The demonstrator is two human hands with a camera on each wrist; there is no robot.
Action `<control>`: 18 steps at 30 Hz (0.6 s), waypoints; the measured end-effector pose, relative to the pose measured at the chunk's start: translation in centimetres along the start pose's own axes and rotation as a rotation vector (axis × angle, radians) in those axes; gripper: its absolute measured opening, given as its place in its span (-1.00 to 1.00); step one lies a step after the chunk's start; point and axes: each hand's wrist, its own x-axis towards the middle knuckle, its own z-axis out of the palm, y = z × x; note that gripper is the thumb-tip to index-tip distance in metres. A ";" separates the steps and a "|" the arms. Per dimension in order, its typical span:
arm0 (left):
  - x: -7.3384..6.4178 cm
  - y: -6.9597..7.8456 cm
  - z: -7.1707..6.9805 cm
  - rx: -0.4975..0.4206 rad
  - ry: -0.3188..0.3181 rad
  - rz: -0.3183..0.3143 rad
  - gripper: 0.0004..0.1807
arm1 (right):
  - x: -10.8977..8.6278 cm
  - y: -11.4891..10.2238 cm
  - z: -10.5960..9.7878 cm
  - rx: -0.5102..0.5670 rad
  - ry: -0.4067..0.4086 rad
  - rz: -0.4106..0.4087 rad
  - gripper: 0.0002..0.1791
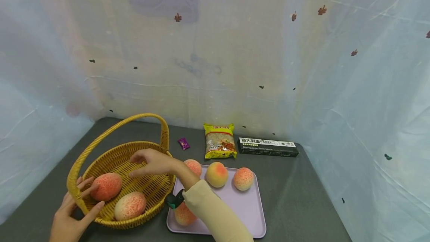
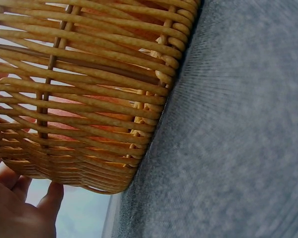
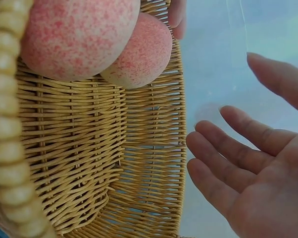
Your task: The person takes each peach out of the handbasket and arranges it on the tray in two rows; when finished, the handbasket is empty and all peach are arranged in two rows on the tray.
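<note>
A yellow wicker basket with a tall arched handle stands at the left of the table. Inside it lie a red-speckled peach and a paler peach, side by side near the front left. My left hand grips the basket's left rim by the foot of the handle, fingers over the edge close to the redder peach. In the left wrist view the woven wall hides part of that hand. Above the basket's middle hovers my right hand, holding nothing; the right wrist view shows its fingers loosely extended.
Right of the basket is a lilac tray bearing several peaches, partly covered by the right forearm. Behind it lie a purple wrapped sweet, a yellow food packet and a dark pasta box. Pale sheeting surrounds the table.
</note>
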 end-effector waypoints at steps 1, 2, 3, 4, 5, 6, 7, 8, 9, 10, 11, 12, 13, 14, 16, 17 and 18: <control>0.0 0.0 0.0 0.003 -0.001 0.000 -0.41 | 0.1 0.0 0.0 0.003 0.001 0.004 -0.49; 0.0 0.0 0.0 0.004 -0.002 0.000 -0.41 | 0.2 0.0 0.0 0.002 0.002 0.004 -0.49; 0.0 0.0 0.0 0.007 -0.002 0.000 -0.41 | 0.3 -0.1 0.0 0.003 0.001 0.000 -0.49; 0.0 0.0 0.0 0.007 -0.002 -0.001 -0.41 | 0.4 -0.1 0.0 -0.001 0.001 -0.002 -0.48; 0.0 0.0 0.0 0.009 -0.001 -0.002 -0.41 | 0.6 -0.1 0.0 -0.009 0.000 -0.005 -0.48; -0.1 0.0 0.0 0.009 -0.001 -0.003 -0.41 | 0.7 -0.1 0.0 -0.017 -0.002 -0.005 -0.47; -0.1 -0.1 0.0 0.011 -0.002 -0.005 -0.41 | 0.8 -0.1 0.1 -0.024 -0.004 -0.008 -0.47; -0.1 -0.1 0.0 0.011 -0.002 -0.007 -0.41 | 1.0 -0.1 0.1 -0.028 -0.008 -0.008 -0.47; -0.1 -0.1 0.0 0.011 -0.003 -0.010 -0.41 | 1.1 -0.1 0.1 -0.027 -0.011 -0.004 -0.47; -0.1 -0.1 0.0 0.011 -0.004 -0.012 -0.41 | 1.2 -0.1 0.2 -0.028 -0.014 0.003 -0.47; -0.1 -0.1 0.0 0.012 -0.006 -0.013 -0.41 | 1.3 0.0 0.2 -0.027 -0.017 0.007 -0.46; -0.1 -0.1 0.0 0.012 -0.007 -0.013 -0.41 | 1.4 0.0 0.2 -0.023 -0.021 0.010 -0.46; -0.1 -0.1 0.0 0.012 -0.008 -0.011 -0.41 | 1.5 0.0 0.3 -0.020 -0.023 0.013 -0.47; -0.1 -0.1 0.0 0.011 -0.008 -0.008 -0.41 | 1.5 0.1 0.4 -0.020 -0.025 0.014 -0.47; -0.1 -0.1 -0.1 0.008 -0.010 0.001 -0.41 | 1.7 0.1 0.5 -0.025 -0.025 0.015 -0.46; -0.1 -0.1 -0.1 0.007 -0.010 0.005 -0.41 | 1.8 0.2 0.5 -0.025 -0.025 0.014 -0.46; 0.0 -0.1 -0.1 0.006 -0.010 0.009 -0.41 | 1.8 0.2 0.6 -0.027 -0.023 0.012 -0.46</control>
